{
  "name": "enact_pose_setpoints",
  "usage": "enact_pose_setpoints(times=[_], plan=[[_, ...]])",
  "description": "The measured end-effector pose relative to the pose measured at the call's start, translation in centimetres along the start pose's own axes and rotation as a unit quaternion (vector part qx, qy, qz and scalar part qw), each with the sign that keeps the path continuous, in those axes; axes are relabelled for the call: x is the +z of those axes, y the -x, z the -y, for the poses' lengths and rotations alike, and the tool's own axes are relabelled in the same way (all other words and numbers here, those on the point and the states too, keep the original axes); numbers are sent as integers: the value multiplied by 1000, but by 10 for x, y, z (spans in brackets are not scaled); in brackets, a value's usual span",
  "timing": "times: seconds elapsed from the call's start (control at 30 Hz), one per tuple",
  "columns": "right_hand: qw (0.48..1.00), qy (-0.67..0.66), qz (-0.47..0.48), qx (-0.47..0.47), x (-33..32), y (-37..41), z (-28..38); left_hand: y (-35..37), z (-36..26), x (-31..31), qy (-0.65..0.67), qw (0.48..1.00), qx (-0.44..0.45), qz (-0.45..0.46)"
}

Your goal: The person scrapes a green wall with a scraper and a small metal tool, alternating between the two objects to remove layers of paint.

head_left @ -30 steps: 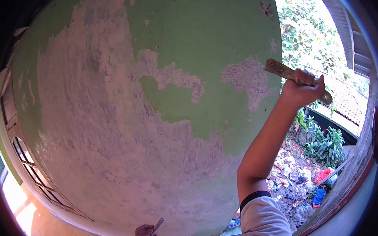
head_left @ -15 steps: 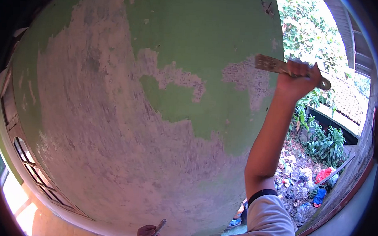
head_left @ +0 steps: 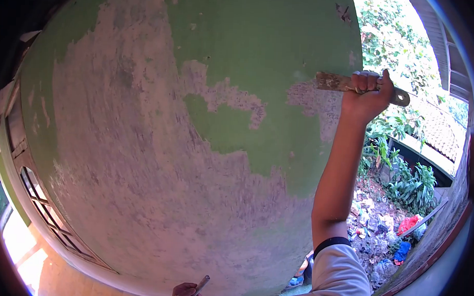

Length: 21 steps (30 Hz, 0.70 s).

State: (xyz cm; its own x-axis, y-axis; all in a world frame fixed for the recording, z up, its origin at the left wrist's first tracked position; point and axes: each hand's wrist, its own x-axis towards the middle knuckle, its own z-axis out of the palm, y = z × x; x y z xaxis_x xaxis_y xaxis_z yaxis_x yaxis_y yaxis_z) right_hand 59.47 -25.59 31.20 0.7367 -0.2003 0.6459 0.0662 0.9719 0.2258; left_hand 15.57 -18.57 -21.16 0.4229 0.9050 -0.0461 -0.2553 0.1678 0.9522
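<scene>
A large wall [head_left: 235, 200] fills the middle, its green paint partly gone, with pale bare patches. Raised at the upper right, my right hand [head_left: 368, 95] is closed around the handle of a scraper [head_left: 330, 82]. The scraper's flat blade points left and lies over the pale patch near the wall's right edge; whether it touches the wall is unclear. Low in the view, my left hand [head_left: 183, 292] is closed on a thin grey stick-like object [head_left: 203, 284], its upper end pointing up and right.
A barred window [head_left: 46, 214] is at the lower left, above a sunlit tan floor [head_left: 60, 280]. Beyond the wall's right edge are green plants [head_left: 413, 188], scattered litter [head_left: 372, 226] and a red-edged ledge [head_left: 426, 269].
The view has shifted slightly, so the wall appears further right. Against the wall, my right hand and the scraper have moved a little left, and the blade lies more level.
</scene>
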Motion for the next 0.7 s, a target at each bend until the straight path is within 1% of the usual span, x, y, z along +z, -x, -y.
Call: enact_pose_setpoints(times=[0.03, 0.07, 0.1, 0.13, 0.17, 0.23, 0.27, 0.3, 0.37, 0.4, 0.43, 0.5, 0.53, 0.6, 0.63, 0.7], plan=[[1000, 0, 2, 1, -8, -7, 4, 0, 0, 1, 17, 1000, -13, -6], [993, -87, 81, 10, -24, -18, 13, 2, 0, 2, 17, 1000, -16, -5], [971, -175, 160, 18, -36, -28, 19, 0, -2, 5, 15, 1000, -11, -11], [969, -183, 165, 2, -37, -27, 28, 1, -3, 6, 12, 1000, -8, -18], [970, -182, 163, 2, -33, -23, 19, 1, -3, 6, 11, 1000, -10, -18], [997, -68, 5, 31, -16, -10, -16, 1, -3, 7, 8, 1000, -12, -14], [995, -56, 17, 85, -10, -3, -21, 0, -3, 7, 7, 1000, -11, -11], [995, -57, 19, 83, -11, -5, -18, 0, -3, 6, 8, 1000, -10, -7], [976, -150, 147, 56, -20, -9, -4, 0, -3, 6, 13, 1000, -6, -4], [973, -173, 146, 39, -23, -11, 10, 0, -2, 6, 15, 1000, -3, -4], [972, -157, 178, -2, -23, -10, 21, -1, -2, 5, 17, 1000, -2, -3], [995, -94, 18, 7, -12, -4, -5, -1, -1, 5, 17, 1000, -6, -1], [996, -92, 17, 6, -13, -3, -4, 0, 2, 0, 16, 1000, -7, -1], [999, -4, 32, 20, -8, -6, -3, -3, 12, -7, 14, 999, -29, -8], [994, -60, 81, 33, -16, -13, 2, -3, 13, -6, 16, 999, -30, -7], [962, -169, 209, 39, -32, -23, 23, -5, 13, -4, 17, 999, -30, -6]])
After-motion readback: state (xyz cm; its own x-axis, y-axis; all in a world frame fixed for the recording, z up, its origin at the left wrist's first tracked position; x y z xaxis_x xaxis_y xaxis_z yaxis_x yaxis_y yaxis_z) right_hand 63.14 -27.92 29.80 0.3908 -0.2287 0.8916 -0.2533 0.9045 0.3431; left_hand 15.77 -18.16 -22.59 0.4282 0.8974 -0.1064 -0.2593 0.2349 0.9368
